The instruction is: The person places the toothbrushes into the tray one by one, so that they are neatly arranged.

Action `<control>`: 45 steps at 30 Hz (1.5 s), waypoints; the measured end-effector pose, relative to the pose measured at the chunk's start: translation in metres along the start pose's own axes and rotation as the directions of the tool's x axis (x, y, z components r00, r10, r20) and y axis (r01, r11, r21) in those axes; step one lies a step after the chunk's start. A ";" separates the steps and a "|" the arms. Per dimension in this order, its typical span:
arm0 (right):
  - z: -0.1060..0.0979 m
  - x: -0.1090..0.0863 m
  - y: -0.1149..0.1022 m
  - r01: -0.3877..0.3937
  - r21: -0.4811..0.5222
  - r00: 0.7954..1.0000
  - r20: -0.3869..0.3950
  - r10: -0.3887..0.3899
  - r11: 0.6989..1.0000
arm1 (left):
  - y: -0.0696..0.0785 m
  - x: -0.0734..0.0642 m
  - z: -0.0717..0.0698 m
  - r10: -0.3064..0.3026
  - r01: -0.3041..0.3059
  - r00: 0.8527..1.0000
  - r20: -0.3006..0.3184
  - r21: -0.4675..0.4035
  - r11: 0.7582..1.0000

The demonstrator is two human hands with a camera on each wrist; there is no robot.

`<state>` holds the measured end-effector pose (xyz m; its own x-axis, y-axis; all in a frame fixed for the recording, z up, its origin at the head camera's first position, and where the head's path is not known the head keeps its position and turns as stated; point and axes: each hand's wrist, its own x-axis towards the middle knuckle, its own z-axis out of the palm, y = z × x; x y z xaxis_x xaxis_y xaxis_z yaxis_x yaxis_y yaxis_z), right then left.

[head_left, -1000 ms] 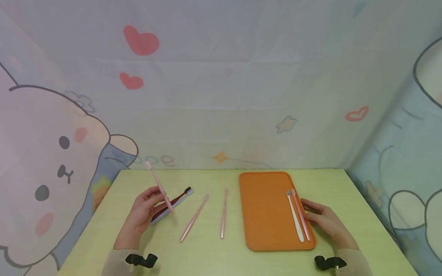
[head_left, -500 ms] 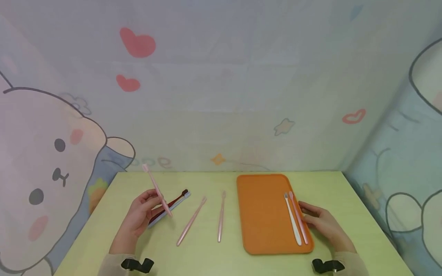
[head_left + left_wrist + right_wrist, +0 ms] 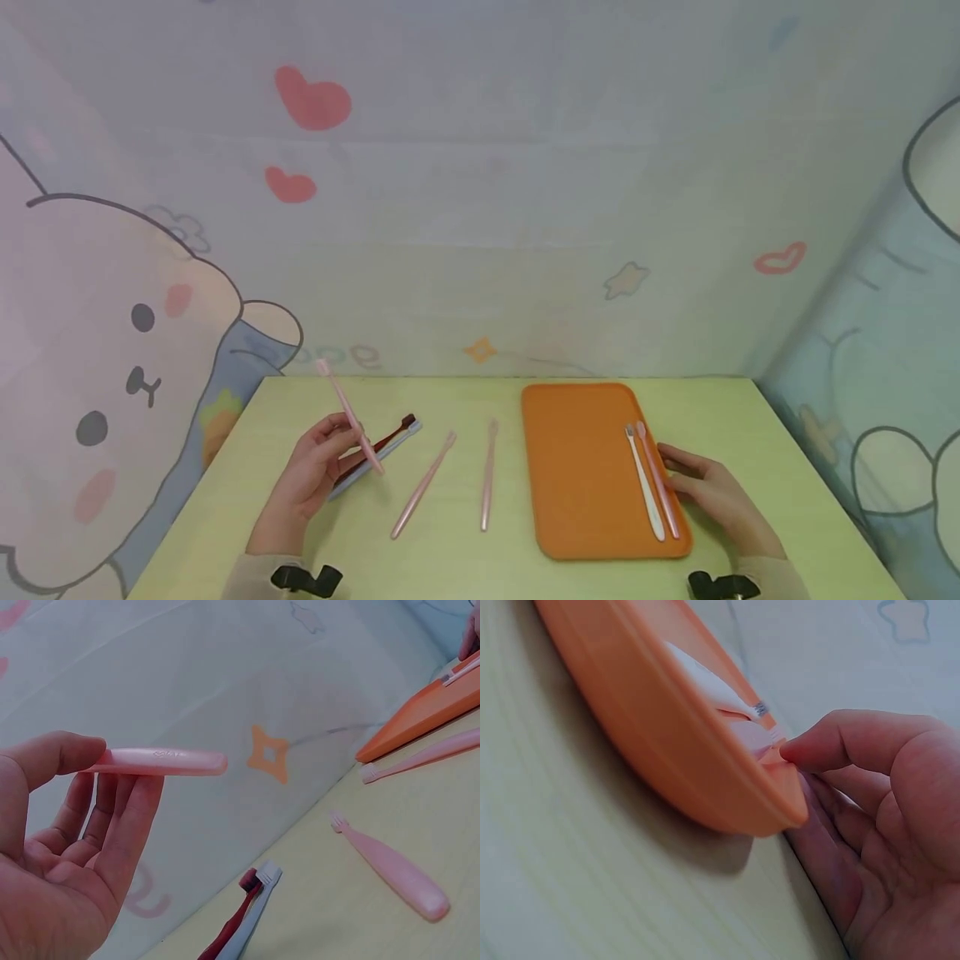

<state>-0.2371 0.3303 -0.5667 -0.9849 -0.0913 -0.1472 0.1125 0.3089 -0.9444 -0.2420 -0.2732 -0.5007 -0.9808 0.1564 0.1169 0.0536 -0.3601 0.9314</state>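
My left hand point(image 3: 303, 471) pinches a pink toothbrush point(image 3: 349, 415) between thumb and fingers, raised over the left of the table with its bristle end pointing up and away. Beneath it, a dark red toothbrush point(image 3: 234, 921) and a pale blue toothbrush point(image 3: 253, 909) lie side by side, partly hidden by the hand in the head view. On the right, an orange tray point(image 3: 581, 475) carries a white toothbrush point(image 3: 645, 483) and another pink toothbrush point(image 3: 658, 482) along its right side. My right hand point(image 3: 720, 498) grips that right edge, one fingertip over the rim, others outside and below.
Two more pink toothbrushes lie on the pale yellow table point(image 3: 450, 567) between left hand and tray: one slanted point(image 3: 423, 487), one nearly straight point(image 3: 488, 478). A cartoon-printed cloth point(image 3: 480, 192) stands behind the table and along its sides.
The head view has shifted slightly. Both hands keep their holds, and the toothbrushes and tray stay where they were on the table.
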 end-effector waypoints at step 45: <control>-0.003 0.000 -0.003 -0.024 -0.008 1.000 0.020 0.025 1.000 | -0.045 0.019 0.113 -0.219 0.232 0.943 0.249 -0.024 0.972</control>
<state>-0.2378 0.3327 -0.5629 -0.9790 -0.1022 -0.1761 0.1355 0.3187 -0.9381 -0.2419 -0.1499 -0.5015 -0.8903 0.4553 -0.0079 -0.1799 -0.3357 0.9246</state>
